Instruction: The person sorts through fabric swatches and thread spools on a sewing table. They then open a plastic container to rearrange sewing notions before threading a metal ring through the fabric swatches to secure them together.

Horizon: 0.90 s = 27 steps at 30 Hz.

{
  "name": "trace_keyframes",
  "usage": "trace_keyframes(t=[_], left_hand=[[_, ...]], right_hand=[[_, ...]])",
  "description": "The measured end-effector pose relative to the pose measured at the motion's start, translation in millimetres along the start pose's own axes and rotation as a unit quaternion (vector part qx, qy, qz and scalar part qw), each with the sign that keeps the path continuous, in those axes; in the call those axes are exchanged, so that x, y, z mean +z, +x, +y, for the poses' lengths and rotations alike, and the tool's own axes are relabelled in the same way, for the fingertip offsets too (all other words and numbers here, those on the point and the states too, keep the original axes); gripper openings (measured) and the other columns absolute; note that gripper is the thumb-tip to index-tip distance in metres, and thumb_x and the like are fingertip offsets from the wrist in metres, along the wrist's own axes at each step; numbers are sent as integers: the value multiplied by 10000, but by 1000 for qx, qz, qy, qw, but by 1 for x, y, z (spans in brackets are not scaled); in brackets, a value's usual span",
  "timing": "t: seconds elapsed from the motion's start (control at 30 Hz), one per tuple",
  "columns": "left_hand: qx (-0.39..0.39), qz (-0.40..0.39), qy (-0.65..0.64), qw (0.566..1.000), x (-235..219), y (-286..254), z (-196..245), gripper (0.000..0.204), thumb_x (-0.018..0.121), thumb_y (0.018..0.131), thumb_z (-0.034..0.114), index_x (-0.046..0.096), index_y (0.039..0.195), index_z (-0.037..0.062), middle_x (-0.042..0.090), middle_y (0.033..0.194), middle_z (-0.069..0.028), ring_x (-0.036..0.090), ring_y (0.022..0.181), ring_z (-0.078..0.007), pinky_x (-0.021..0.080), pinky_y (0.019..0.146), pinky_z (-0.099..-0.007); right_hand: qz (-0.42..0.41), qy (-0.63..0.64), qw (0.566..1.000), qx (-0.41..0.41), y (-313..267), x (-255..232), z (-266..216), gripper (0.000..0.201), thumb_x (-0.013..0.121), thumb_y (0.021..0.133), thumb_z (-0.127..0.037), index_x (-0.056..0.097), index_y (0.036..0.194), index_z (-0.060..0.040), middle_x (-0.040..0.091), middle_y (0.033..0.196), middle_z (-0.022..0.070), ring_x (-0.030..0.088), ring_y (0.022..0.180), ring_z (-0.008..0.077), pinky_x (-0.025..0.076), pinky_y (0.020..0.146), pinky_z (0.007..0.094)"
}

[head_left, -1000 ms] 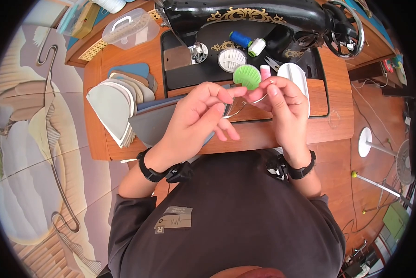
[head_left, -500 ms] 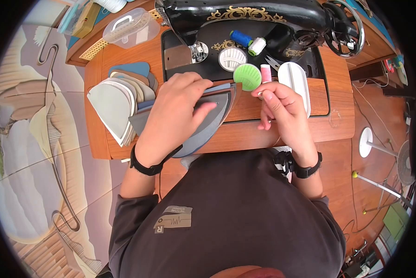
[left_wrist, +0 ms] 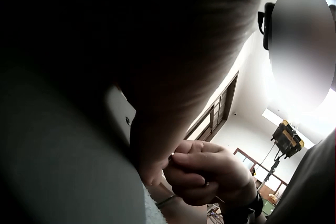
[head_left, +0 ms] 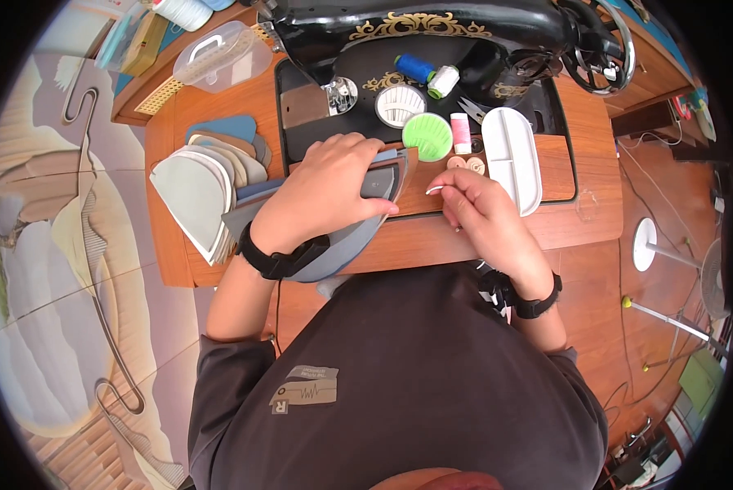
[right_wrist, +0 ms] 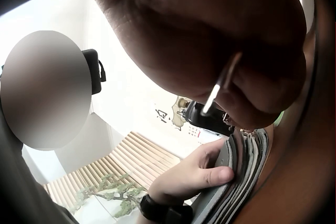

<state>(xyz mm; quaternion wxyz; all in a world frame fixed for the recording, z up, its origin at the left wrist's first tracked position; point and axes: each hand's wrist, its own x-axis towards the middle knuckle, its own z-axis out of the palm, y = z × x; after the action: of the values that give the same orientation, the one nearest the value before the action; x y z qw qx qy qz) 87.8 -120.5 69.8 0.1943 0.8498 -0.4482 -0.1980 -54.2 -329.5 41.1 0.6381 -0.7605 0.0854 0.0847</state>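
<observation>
In the head view my left hand point(head_left: 321, 192) grips the stack of grey and blue curved sheets point(head_left: 346, 253) near the table's front edge. The right wrist view shows its thumb lying against the stack's face point(right_wrist: 215, 198), with the layered edges beside it. My right hand point(head_left: 489, 212) is bent just right of the stack, pinching a thin whitish strip point(head_left: 435, 189) between thumb and forefinger. Close to the camera in the right wrist view, the strip point(right_wrist: 212, 98) sticks out shiny from the curled fingers. The left wrist view is mostly dark, with the right hand point(left_wrist: 210, 171) beyond.
Behind the hands stand a black sewing machine point(head_left: 432, 41), a green needle disc point(head_left: 427, 137), a white needle disc point(head_left: 401, 106), a pink thread spool point(head_left: 460, 133) and scissors point(head_left: 471, 110). A white divided tray point(head_left: 513, 163) lies right; pale sheets point(head_left: 191, 192) fan out left.
My hands were together over the stack, fingers near the whitish strip. The left hand has since moved left and down onto the stack; the right has drawn lower, still pinching the strip.
</observation>
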Motion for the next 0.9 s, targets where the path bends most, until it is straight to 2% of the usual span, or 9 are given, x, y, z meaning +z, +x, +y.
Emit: trace_keyframes(t=[0.07,0.27,0.37,0.47,0.57,0.67,0.77,0.87,0.9], left_hand=[[9,7,-14,1000,2,-1,-4,687,868,733,331,607,1269,-11,639,1197,-186,598,1131,-395,454,1015,-460],[56,43,-51,996,-2,-14,-4,592,859,744,292,630,1230,45,667,1194,-137,611,1141,-354,438,1018,-425],[77,62,-45,994,-2,-19,-6,564,865,739,253,643,1221,62,685,1184,-122,626,1128,-339,433,1013,-420],[90,79,-74,990,1,-22,-11,551,872,731,222,650,1211,68,696,1173,-111,641,1102,-329,428,1011,-421],[101,65,-93,988,0,-25,-14,497,844,764,189,637,1198,62,677,1157,-112,625,1105,-307,404,1015,-426],[99,39,-102,989,-4,-24,-10,475,840,763,161,633,1181,67,679,1140,-99,626,1102,-300,404,1015,-427],[119,47,-114,985,2,-25,-13,465,834,759,125,622,1170,74,678,1128,-86,627,1102,-296,407,1009,-422],[124,35,-112,985,1,-25,-12,465,830,753,98,610,1162,78,676,1122,-82,627,1102,-295,413,1002,-415],[124,37,-113,985,1,-25,-12,458,829,753,98,607,1153,77,675,1119,-82,627,1100,-295,414,1002,-415]], right_hand=[[-12,-26,999,24,-2,3,-2,190,483,1074,-106,638,1121,-9,508,749,-32,474,689,62,396,613,235],[10,13,999,32,2,4,0,162,470,1069,-80,592,1145,-4,516,744,-24,491,686,69,415,627,247],[36,-15,999,28,3,4,-7,134,501,1048,-84,574,1115,5,571,722,53,581,676,144,471,651,311],[72,-28,997,18,4,5,-15,125,510,1042,-76,561,1117,10,587,733,87,603,682,198,482,666,333],[107,-85,990,-29,9,8,-10,129,493,1051,-62,558,1149,-10,529,739,26,528,694,106,449,647,278],[113,-90,989,-30,13,13,-17,136,558,1013,-47,610,1128,5,653,799,170,650,730,315,505,692,384],[98,-92,988,-77,16,17,-8,145,588,1002,-51,672,1110,-3,677,828,178,665,752,308,516,714,389],[107,-77,990,-44,15,18,-12,141,617,978,-41,707,1078,1,700,867,193,673,789,329,530,745,397],[118,-107,985,-61,15,18,-10,138,620,971,-34,708,1070,4,705,881,196,676,802,340,533,752,399]])
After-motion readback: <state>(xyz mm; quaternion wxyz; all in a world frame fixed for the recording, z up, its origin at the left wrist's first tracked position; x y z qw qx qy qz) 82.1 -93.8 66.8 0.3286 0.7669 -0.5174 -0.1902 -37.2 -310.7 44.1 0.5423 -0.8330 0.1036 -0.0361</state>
